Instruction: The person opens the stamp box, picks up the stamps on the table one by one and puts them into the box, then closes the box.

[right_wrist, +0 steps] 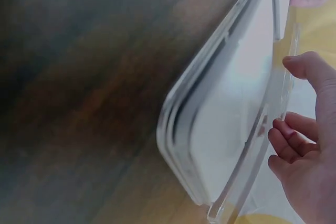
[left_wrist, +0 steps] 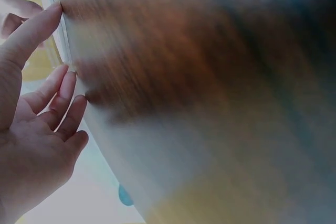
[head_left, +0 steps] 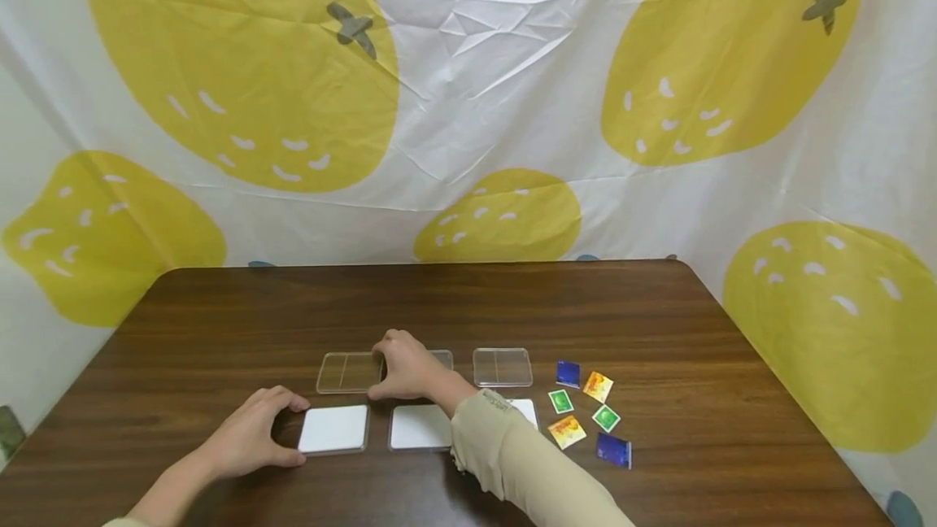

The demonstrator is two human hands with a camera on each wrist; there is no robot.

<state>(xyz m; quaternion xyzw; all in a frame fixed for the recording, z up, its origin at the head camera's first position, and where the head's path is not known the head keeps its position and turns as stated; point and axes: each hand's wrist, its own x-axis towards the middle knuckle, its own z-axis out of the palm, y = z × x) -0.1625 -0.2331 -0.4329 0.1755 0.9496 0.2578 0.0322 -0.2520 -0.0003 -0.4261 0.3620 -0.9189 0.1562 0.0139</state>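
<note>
In the head view a flat clear box with a white pad lies at the left of a near row. My left hand holds its left end, thumb at the near corner and fingers at the far one. Behind it lies a clear plastic lid. My right hand reaches across and grips the lid's right end between thumb and fingers. A second clear lid is partly hidden behind that hand. The right wrist view shows a white-padded box up close, beside my right hand.
Another padded box and a third, partly covered by my sleeve, continue the near row. A third lid lies farther right. Beside it are blue cards, orange cards and green cards on the wooden table.
</note>
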